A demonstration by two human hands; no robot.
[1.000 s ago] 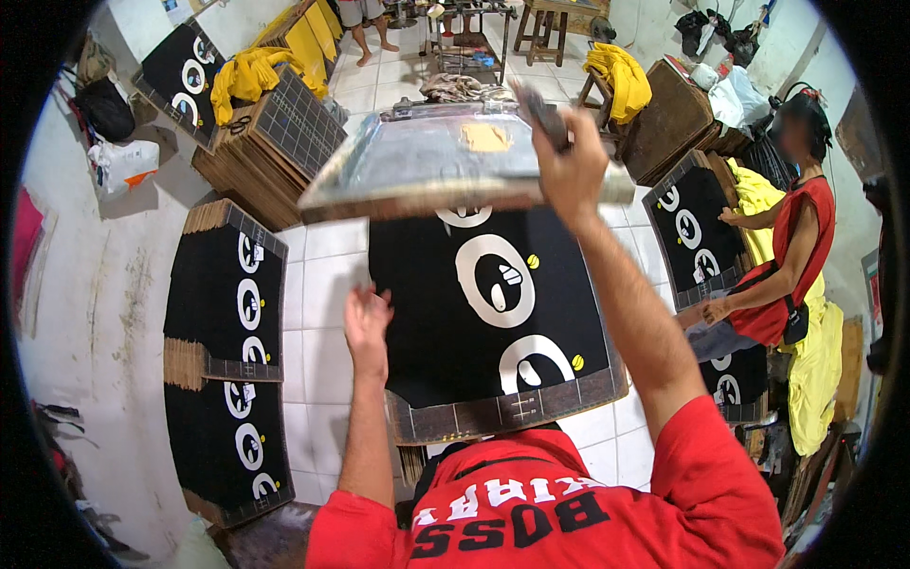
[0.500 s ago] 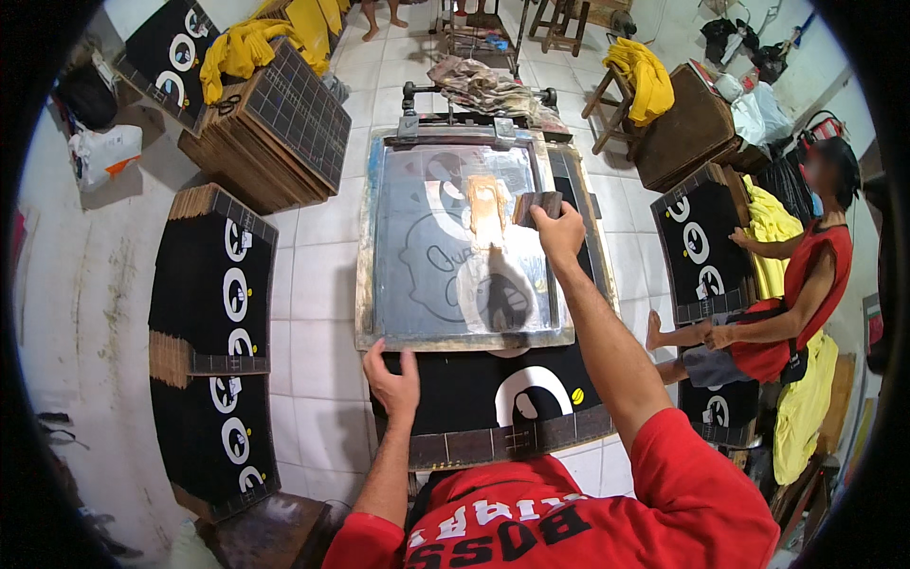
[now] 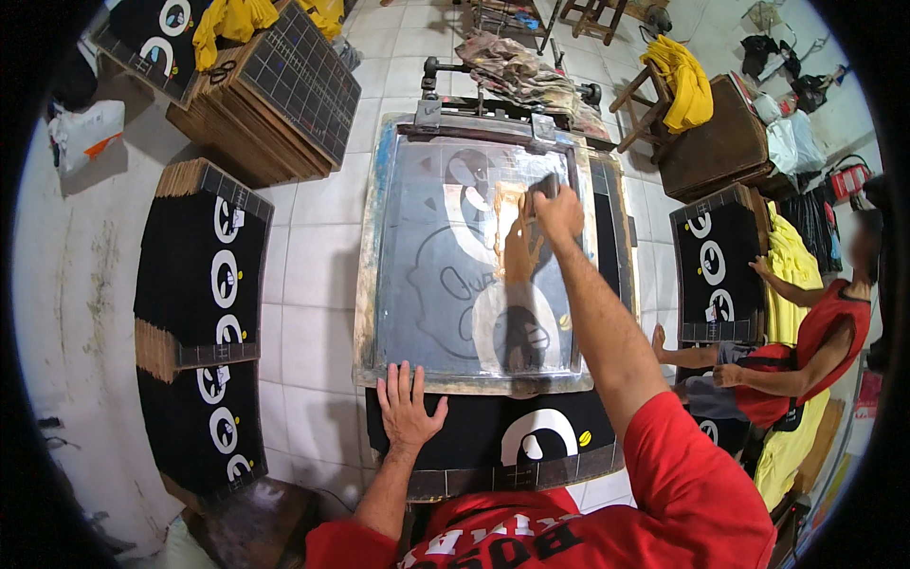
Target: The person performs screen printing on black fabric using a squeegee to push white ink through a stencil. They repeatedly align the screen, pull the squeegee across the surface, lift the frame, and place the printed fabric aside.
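A framed mesh screen (image 3: 431, 284) with a drawn figure lies over a board covered in black fabric (image 3: 479, 427) printed with white oval shapes and small yellow marks. My right hand (image 3: 559, 211) grips a dark squeegee (image 3: 549, 187) on the upper right of the mesh, beside an orange ink patch (image 3: 504, 223). My left hand (image 3: 406, 408) rests with fingers spread on the screen's near-left edge and the black fabric. A hinged clamp bar (image 3: 474, 128) holds the screen's far edge.
Board stacks with printed fabric (image 3: 194, 284) stand left and right (image 3: 716, 270). Behind are a gridded board stack (image 3: 289, 90), crumpled rags (image 3: 502, 71) and yellow cloth on a stool (image 3: 682, 85). A co-worker in red (image 3: 820, 356) is at the right.
The screen has come down flat over the printed fabric. My left hand has moved onto its near edge, fingers spreading, and the squeegee has shifted across the mesh to the upper right.
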